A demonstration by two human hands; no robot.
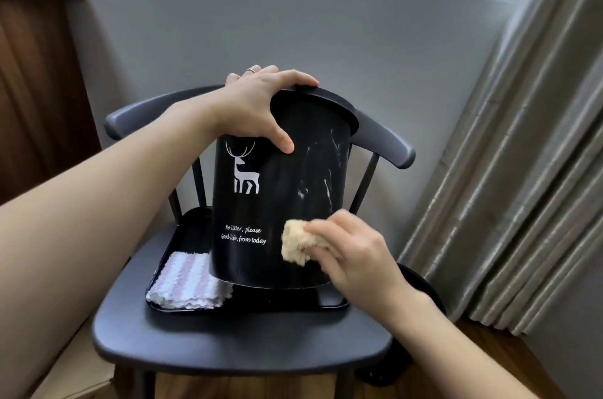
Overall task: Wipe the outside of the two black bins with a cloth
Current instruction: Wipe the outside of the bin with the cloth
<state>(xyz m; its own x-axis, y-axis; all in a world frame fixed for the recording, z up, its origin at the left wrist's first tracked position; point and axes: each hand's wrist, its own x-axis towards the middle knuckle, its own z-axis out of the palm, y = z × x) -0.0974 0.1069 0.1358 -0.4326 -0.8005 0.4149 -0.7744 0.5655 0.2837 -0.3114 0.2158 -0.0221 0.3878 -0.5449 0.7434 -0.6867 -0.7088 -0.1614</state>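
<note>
A striped cloth (189,281) lay at the left of a black tray (329,302) on a dark chair (228,343). The left hand (254,108) gripped the rim of the black bin (280,203), thumb on its wall; the bin stood tilted on the tray. The right hand (355,248) pinched a beige cloth (298,243) against the bin's lower right wall. A second dark bin (424,284), partly hidden, stood beyond the chair's right edge.
</note>
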